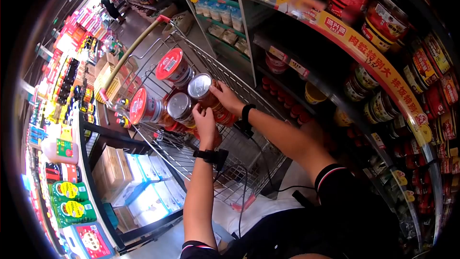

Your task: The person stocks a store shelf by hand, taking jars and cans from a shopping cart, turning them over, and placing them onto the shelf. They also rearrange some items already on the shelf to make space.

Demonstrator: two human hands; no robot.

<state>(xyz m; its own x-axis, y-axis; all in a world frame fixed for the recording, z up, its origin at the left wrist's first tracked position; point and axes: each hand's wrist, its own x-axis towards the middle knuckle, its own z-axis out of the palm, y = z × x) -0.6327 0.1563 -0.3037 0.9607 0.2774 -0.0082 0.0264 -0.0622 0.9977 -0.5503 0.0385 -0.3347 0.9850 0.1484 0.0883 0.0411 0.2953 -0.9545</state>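
Hand (226,98) (right), loosely open, touching silver-lidded jar (200,86)

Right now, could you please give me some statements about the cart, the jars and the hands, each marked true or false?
1. The right hand is at a silver-topped jar. True.
2. The two red-lidded jars stand on the shelf. False: the red-lidded jars are in the cart.
3. The left hand is raised far above all the jars. False: it is close beside the other silver-topped jar.
4. A black band is on each wrist. True.
5. The cart handle is blue. False: the handle is yellowish with red ends.
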